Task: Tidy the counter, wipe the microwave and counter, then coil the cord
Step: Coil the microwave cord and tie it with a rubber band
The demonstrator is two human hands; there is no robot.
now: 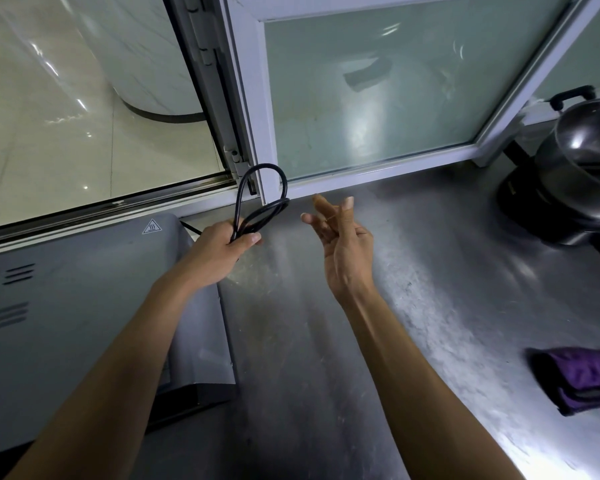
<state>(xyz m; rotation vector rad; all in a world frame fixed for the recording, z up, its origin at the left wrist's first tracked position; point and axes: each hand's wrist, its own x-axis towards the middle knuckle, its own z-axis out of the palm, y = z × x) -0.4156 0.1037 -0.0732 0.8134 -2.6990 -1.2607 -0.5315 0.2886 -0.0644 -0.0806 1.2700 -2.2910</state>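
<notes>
Above the steel worktop (pixel 326 341), beside the microwave (pixel 66 306), the left hand (pixel 222 247) grips the looped black cord (pixel 260 202); the right hand (pixel 340 244) hovers with fingers spread, holding nothing.

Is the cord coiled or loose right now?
Partly coiled. The left hand grips the cord gathered in loops above the fist. A strand trails toward the microwave.

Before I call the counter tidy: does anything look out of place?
Only the purple cloth, crumpled on the steel counter at the right. The left hand grips the looped cord.
</notes>
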